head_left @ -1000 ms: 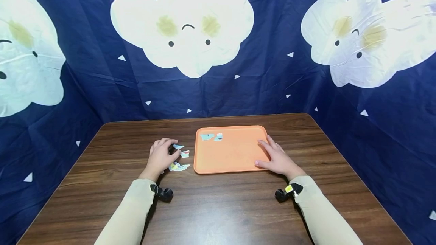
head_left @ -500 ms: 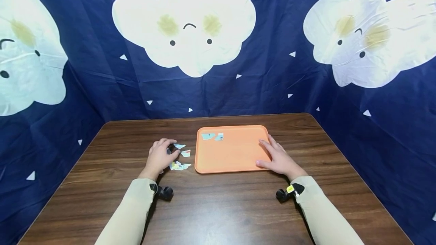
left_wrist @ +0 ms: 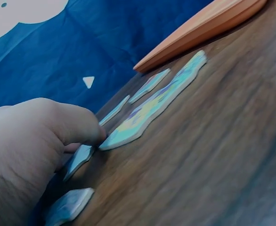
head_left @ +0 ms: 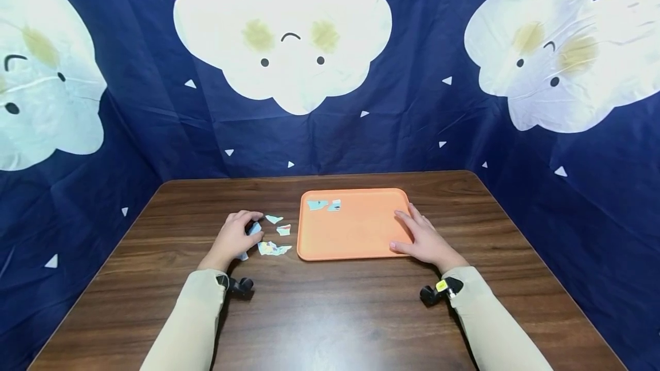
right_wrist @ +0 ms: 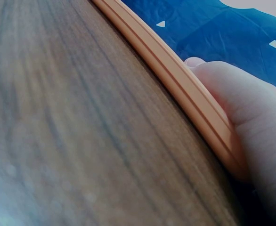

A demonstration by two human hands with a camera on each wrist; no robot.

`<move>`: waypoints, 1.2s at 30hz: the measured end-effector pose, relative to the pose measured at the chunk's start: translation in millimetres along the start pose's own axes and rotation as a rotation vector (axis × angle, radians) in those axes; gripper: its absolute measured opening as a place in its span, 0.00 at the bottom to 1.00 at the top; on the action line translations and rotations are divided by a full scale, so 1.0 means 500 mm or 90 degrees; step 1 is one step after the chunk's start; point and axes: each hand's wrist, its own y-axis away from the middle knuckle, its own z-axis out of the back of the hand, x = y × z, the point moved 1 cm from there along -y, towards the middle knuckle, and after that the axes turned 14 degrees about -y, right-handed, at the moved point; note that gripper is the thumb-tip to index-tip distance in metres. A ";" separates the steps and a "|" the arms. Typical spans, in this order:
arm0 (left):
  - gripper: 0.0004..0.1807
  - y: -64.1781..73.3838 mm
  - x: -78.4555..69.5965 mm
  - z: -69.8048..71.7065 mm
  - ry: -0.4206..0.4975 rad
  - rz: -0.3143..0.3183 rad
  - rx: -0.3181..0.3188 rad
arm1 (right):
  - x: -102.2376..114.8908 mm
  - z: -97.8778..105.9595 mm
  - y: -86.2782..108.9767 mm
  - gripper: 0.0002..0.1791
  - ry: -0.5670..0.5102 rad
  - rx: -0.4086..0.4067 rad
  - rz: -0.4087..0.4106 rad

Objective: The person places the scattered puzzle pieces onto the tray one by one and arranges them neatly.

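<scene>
Left hand (head_left: 234, 239) has shifted left, baring a blue piece (head_left: 255, 228) within reach.
Fingers apart, gripping nothing visible — loose pieces (head_left: 273, 249) beside the tray (head_left: 361, 231), more pieces (head_left: 317, 205) toward its far-left corner — right hand (head_left: 427, 239) spread over its right edge.

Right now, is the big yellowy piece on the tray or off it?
Off. The piece lies flat on the table, with bare wood showing between it and the tray.

On my brown wood-grain table (head_left: 330, 288), an orange tray (head_left: 356, 233) lies at twelve o'clock — jagged printed pieces (head_left: 270, 248) at eleven.
</scene>
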 end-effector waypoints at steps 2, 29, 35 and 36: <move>0.26 0.001 0.007 0.002 0.013 -0.008 0.006 | -0.001 0.000 -0.001 0.50 0.000 0.001 0.002; 0.32 -0.006 0.020 0.018 -0.030 -0.020 0.034 | 0.004 0.006 -0.001 0.50 0.008 0.001 -0.015; 0.25 0.003 0.026 0.028 -0.082 0.005 0.046 | 0.004 0.003 -0.001 0.50 0.010 0.001 -0.014; 0.24 0.003 0.025 0.030 -0.089 0.006 0.050 | 0.004 0.003 -0.001 0.50 0.011 0.001 -0.014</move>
